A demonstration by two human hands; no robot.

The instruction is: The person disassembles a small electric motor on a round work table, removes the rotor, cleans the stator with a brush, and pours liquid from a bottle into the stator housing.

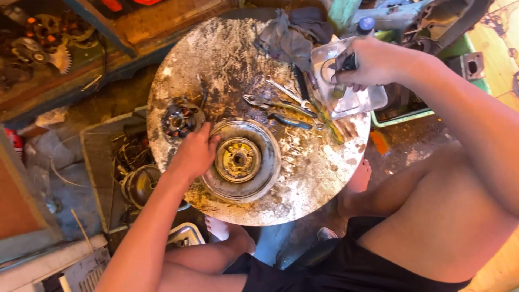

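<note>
Left hand (195, 153) grips the rim of the round metal flywheel (241, 160), steadying it on the bench (319, 173); right hand (369, 62) closes on a dark tool over a clear tub (351, 86); wrenches (286, 100) lie between both hands.

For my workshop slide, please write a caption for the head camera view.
Left hand steadies a metal flywheel on a round table; right hand reaches into a clear container.
</note>
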